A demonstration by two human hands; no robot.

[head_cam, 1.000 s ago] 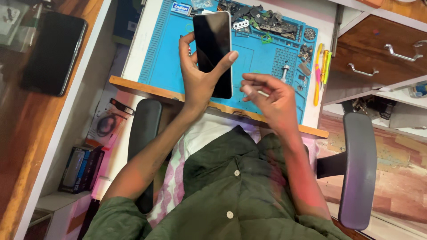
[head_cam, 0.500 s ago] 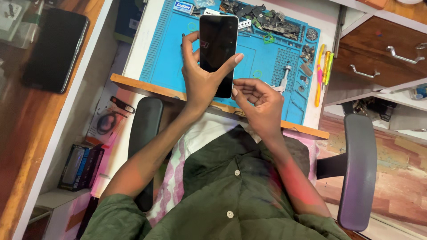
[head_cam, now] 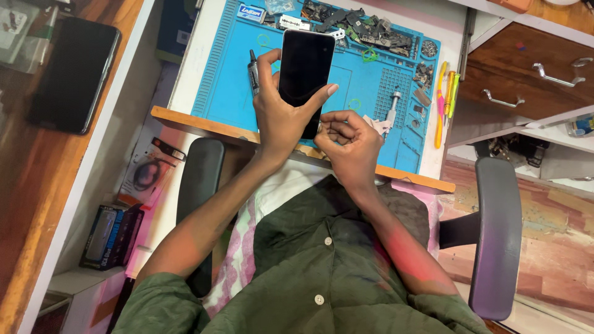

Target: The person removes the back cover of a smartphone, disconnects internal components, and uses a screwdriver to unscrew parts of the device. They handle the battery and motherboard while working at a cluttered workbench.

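Black phone (head_cam: 304, 68) gripped in left hand (head_cam: 281, 117); right hand (head_cam: 352, 142) curled beside its lower edge.

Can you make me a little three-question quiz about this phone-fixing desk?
1. True or false: the left hand holds the black smartphone upright above the blue repair mat.
2. Which hand is curled at the phone's bottom edge?
A. the left hand
B. the right hand
C. neither
3. Fill in: the yellow tools lie on the white desk just past the mat's ____ edge.

Key: 1 true. 2 B. 3 right.
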